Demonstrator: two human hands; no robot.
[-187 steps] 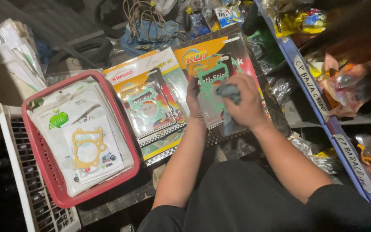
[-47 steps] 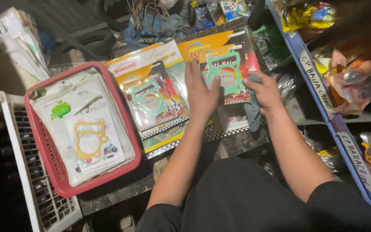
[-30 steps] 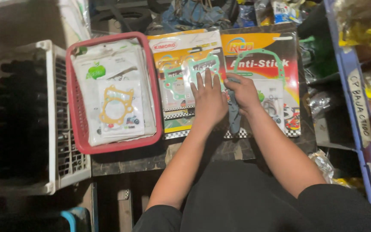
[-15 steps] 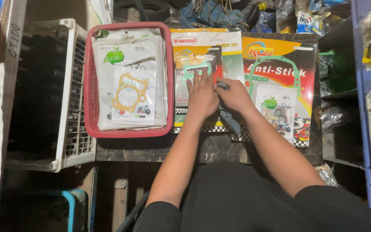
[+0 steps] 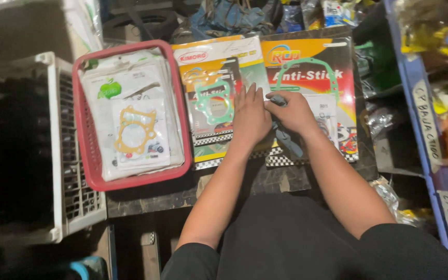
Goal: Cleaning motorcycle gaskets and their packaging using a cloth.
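Flat yellow-orange gasket packet [image 5: 211, 98] under left hand [image 5: 250, 116], green gasket outline inside

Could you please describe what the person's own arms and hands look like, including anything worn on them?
Both forearms are bare, as are the left hand and right hand. No gloves, watch or rings show. Short black sleeves cover the upper arms, matching the black clothing below.

Both hands [image 5: 270, 115] press on gasket packs [image 5: 219, 98] beside a red basket [image 5: 92, 161].
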